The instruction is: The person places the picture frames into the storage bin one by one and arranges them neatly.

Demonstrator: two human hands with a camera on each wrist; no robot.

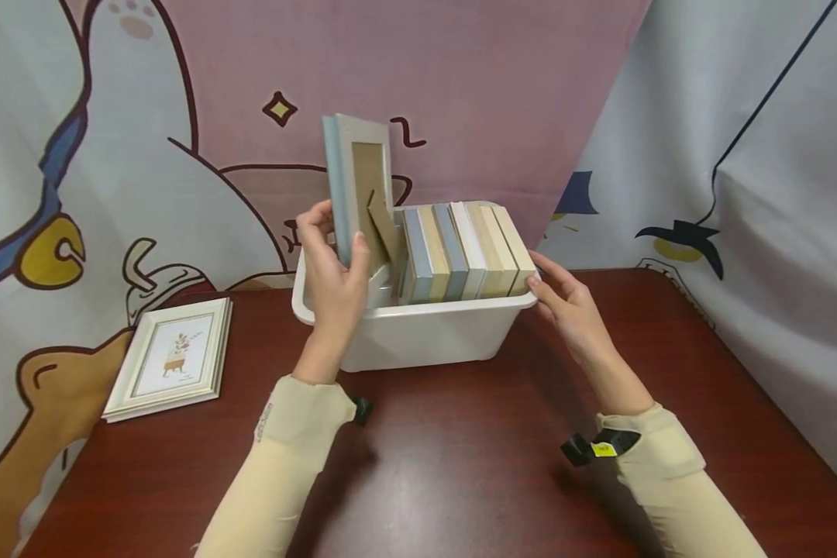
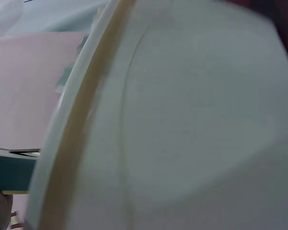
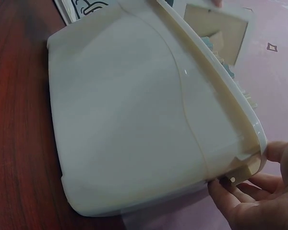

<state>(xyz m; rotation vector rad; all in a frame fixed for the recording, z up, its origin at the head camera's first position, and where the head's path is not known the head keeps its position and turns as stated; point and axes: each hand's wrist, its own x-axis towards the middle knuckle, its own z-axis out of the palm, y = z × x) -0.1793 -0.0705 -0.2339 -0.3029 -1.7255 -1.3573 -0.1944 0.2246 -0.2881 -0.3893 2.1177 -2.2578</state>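
My left hand (image 1: 335,279) grips a picture frame (image 1: 339,186) by its lower part, above the left end of a white plastic bin (image 1: 425,341). The frame stands upright with a light blue edge, and its brown back and propped-out stand face right. In the left wrist view only a sliver of that frame's blue edge (image 2: 12,172) shows. At the bin's right end my right hand (image 1: 568,310) holds the rim, the thumb on top and the fingers beneath. Several picture frames (image 1: 453,252), with blue, cream and white edges, stand on edge in a row inside.
A cream picture frame (image 1: 174,356) with a plant print lies face up at the left of the dark red table (image 1: 446,465). Behind the bin hangs a printed cloth (image 1: 495,93) with cartoon figures.
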